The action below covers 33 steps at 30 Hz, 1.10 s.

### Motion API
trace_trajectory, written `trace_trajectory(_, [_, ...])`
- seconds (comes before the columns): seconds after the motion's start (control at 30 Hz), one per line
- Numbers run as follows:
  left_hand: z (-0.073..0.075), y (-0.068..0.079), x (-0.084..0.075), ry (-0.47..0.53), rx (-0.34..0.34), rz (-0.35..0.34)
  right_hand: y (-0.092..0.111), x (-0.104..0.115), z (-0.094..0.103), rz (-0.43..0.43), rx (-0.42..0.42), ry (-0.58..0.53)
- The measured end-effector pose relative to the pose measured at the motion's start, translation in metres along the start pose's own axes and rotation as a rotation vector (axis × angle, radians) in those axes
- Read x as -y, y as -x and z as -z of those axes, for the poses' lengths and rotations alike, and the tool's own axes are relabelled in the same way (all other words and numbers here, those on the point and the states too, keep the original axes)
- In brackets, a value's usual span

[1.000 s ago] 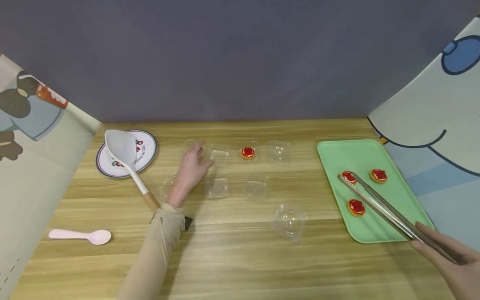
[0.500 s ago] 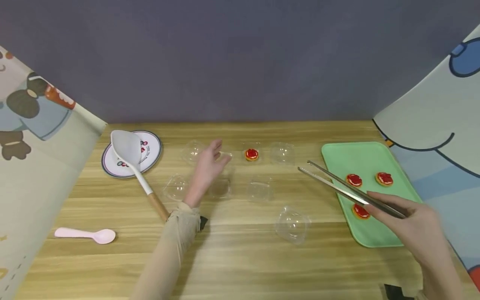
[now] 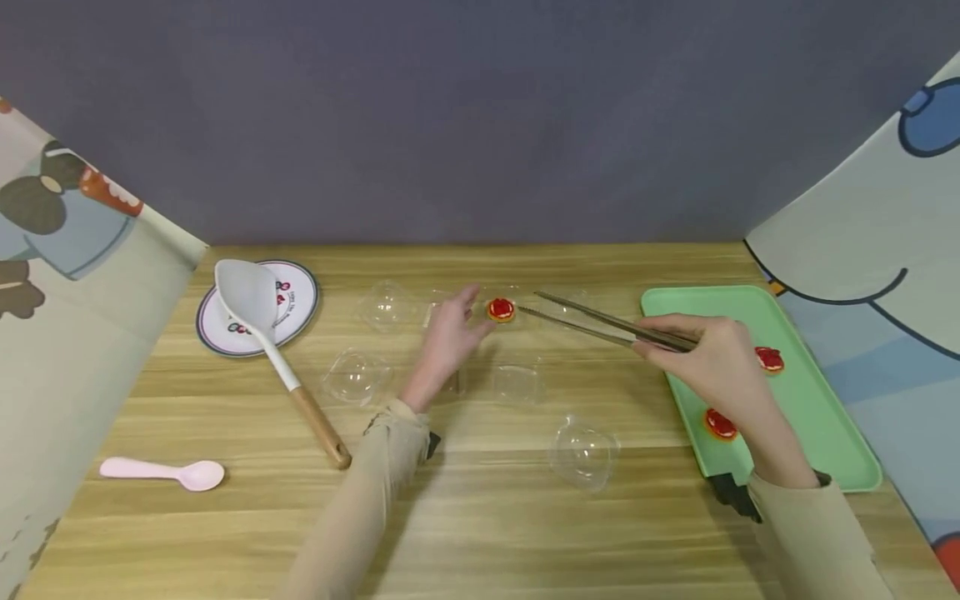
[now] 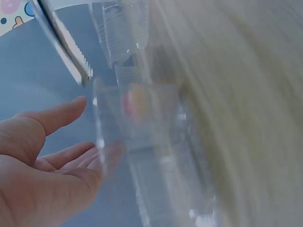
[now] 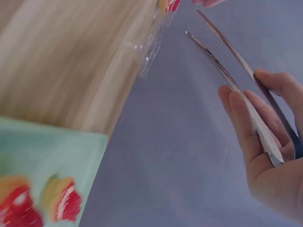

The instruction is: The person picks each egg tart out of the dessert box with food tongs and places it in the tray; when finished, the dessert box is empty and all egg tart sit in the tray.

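My left hand (image 3: 447, 333) is held over the row of clear plastic boxes, fingers loosely extended and holding nothing. Just beyond its fingertips a small red-topped tart (image 3: 501, 310) sits in a clear box; the left wrist view shows that tart (image 4: 136, 103) blurred. In my right hand (image 3: 716, 358) are metal tongs (image 3: 600, 318), gripped between thumb and fingers. Their tips are apart with nothing between them, above the box right of the tart. The right wrist view shows the same tongs (image 5: 236, 87) spread.
Right, a green tray (image 3: 825, 442) bears tarts (image 3: 722, 424); my right hand covers part of it. Several clear boxes (image 3: 517, 379) and lids (image 3: 585, 452) stand mid-table. Left are a plate (image 3: 300, 292), a white ladle-like turner (image 3: 251, 300) and a pink spoon (image 3: 198, 476).
My right hand has carried the tongs leftward from above the green tray to the boxes. My left hand has shifted right along the back row toward the boxed tart.
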<state>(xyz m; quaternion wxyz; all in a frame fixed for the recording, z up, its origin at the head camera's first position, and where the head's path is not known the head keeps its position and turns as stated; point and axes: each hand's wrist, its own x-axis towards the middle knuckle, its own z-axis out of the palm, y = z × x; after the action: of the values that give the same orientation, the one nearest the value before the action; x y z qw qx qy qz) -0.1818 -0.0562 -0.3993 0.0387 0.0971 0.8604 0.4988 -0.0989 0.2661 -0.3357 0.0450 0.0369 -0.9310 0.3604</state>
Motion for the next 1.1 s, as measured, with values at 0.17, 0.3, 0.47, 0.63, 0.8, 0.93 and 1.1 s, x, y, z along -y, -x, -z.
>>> trace_trajectory(0.17, [-0.007, -0.006, 0.003, -0.058, -0.002, 0.000, -0.018, 0.011, -0.007, 0.050, 0.066, 0.038])
trace_trajectory(0.3, [-0.020, -0.022, 0.028, -0.050, 0.002, -0.015, -0.028, 0.016, -0.012, 0.077, 0.105, 0.054])
trace_trajectory(0.47, [-0.028, -0.031, 0.033, -0.035, 0.015, 0.019, -0.039, 0.017, -0.015, 0.089, 0.140, 0.072])
trace_trajectory(0.63, [-0.021, -0.022, 0.009, -0.043, 0.036, 0.032, -0.045, 0.017, -0.017, 0.097, 0.175, 0.065])
trace_trajectory(0.8, [-0.016, -0.020, -0.001, -0.105, 0.028, 0.046, -0.050, 0.015, -0.017, 0.099, 0.194, 0.087])
trace_trajectory(0.93, [-0.015, -0.021, 0.001, -0.105, 0.032, 0.060, -0.052, 0.014, -0.018, 0.094, 0.215, 0.077])
trace_trajectory(1.1, [-0.014, -0.022, 0.003, -0.085, 0.050, 0.064, -0.054, 0.012, -0.017, 0.081, 0.232, 0.047])
